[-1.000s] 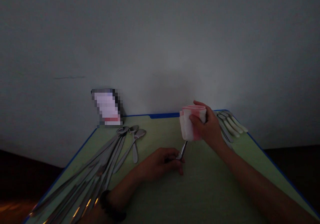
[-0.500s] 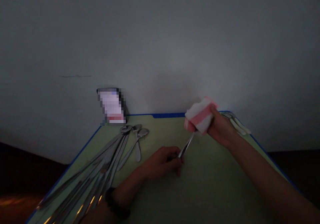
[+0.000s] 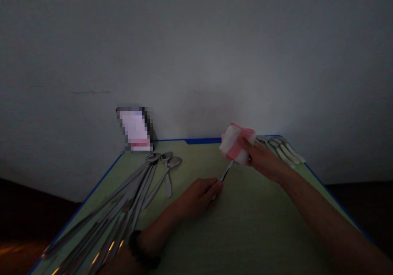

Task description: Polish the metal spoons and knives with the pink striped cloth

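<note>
My left hand (image 3: 202, 195) is closed round the near end of a slim, shiny metal piece of cutlery (image 3: 226, 171), just above the middle of the table. Its far end is hidden inside a pink-and-white cloth (image 3: 235, 142), so I cannot tell what kind it is. My right hand (image 3: 260, 157) grips that cloth, fingers bunched about it. Left of my hands, several metal spoons (image 3: 175, 162) and other long metal cutlery (image 3: 135, 189) lie fanned out. Beyond my right hand, several pieces of cutlery with pale handles (image 3: 287, 152) rest side by side.
A phone (image 3: 135, 129), its screen lit and blurred out, leans on the grey wall (image 3: 196, 54) at the back left. The pale green table (image 3: 245, 226) has a blue rim and meets the wall. The surroundings are dim.
My right hand and the cloth have shifted left and slightly nearer. The left hand's fingers have turned and closed further over the cutlery, and less of it shows. More pale-handled pieces are uncovered.
</note>
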A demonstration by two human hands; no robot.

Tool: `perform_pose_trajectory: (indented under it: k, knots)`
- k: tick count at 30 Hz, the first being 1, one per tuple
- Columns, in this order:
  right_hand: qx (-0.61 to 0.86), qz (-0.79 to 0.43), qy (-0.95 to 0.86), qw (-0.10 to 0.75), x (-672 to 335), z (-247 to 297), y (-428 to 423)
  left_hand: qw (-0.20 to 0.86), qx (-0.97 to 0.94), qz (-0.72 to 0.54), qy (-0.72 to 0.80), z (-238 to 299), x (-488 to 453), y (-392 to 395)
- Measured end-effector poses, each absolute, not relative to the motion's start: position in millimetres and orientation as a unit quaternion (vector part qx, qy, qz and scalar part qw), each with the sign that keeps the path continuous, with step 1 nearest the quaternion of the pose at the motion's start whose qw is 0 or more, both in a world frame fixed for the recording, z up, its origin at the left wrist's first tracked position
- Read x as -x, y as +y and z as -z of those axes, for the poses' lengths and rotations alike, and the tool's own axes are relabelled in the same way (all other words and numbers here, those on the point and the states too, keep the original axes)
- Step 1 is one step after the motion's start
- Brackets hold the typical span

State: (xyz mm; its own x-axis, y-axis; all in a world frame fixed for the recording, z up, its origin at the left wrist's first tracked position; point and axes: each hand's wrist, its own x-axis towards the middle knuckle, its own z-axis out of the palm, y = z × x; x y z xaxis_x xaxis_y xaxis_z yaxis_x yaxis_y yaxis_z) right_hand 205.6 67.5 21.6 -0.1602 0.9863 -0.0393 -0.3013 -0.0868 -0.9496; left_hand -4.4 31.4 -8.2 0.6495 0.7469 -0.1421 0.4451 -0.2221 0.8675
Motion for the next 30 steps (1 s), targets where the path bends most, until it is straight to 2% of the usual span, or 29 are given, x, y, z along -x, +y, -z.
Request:
perform_pose_trajectory:
  k: [4,12,19,22,27,30]
  knots:
    - [0.428,-0.605,-0.459,0.49,-215.4,-19.7,69.9,0.477,-0.77,-0.168,0.389,8.1,5.1,32.2]
    - [0.418,-0.555,-0.354,0.626,-203.0,-5.9,85.0,0.443,-0.743,-0.245,0.439,10.4,5.1,33.1]
    - [0.336,-0.656,-0.32,0.595,-188.3,-14.3,74.5,0.43,-0.755,-0.233,0.437,9.4,3.3,33.5]
    - [0.328,-0.62,-0.395,0.594,-184.9,-17.5,67.6,0.415,-0.77,-0.218,0.433,9.7,2.2,33.4]
    - [0.442,-0.486,-0.483,0.579,-186.7,-8.9,64.5,0.39,-0.797,-0.196,0.418,10.8,1.6,32.8]
    - [0.459,-0.497,-0.485,0.554,-190.9,-4.1,66.8,0.378,-0.813,-0.179,0.406,9.7,1.6,32.1]
